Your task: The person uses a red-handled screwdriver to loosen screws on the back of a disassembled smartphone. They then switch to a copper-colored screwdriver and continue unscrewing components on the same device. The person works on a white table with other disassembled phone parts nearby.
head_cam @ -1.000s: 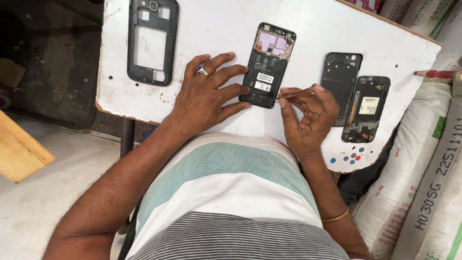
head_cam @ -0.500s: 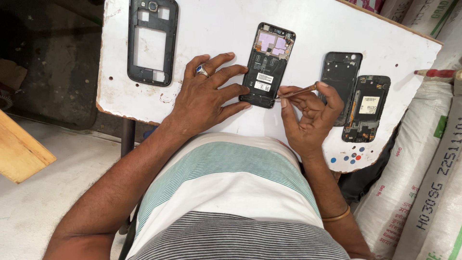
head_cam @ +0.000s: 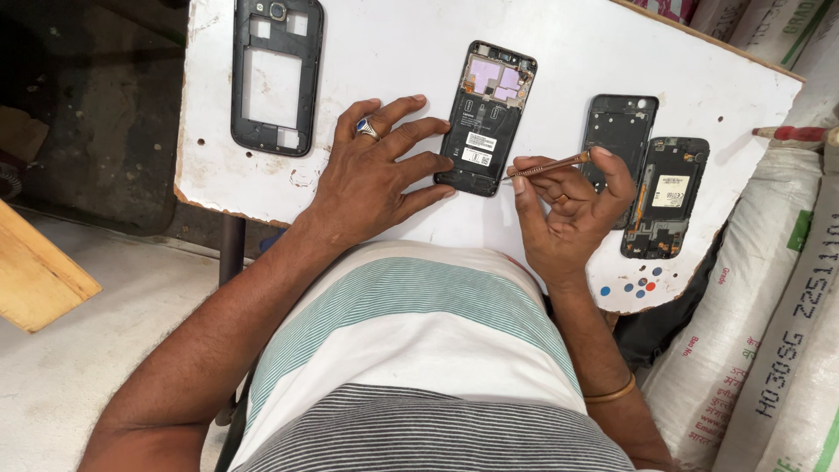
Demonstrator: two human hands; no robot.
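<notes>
An opened black phone with its back cover off lies in the middle of the white table. My left hand, with a ring on one finger, lies flat on the table, its fingertips pressing the phone's lower left edge. My right hand pinches a thin brown screwdriver, whose tip points at the phone's lower right corner.
A black phone frame with cut-outs lies at the table's left. Two more phone parts, a black back shell and an opened phone body, lie at the right. Printed sacks stand against the table's right side. A wooden plank is at the left.
My right hand has shifted slightly and keeps the screwdriver tip at the phone's lower right corner. My left hand has stayed on the phone.
</notes>
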